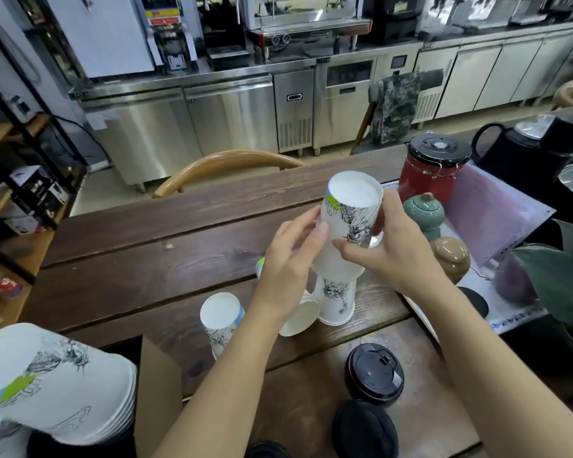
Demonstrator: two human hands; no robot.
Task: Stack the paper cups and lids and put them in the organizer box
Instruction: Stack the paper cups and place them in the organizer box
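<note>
Both hands, left (290, 256) and right (389, 246), clasp an upturned paper cup (346, 226) (base up) between them

Dark plank table (146, 259) — steel counters (186, 123), wooden chair (225, 166)

Dark wooden table (153, 259) with upturned paper cups (336, 302), black lids (374, 375), lidded jars (424, 209).
</note>
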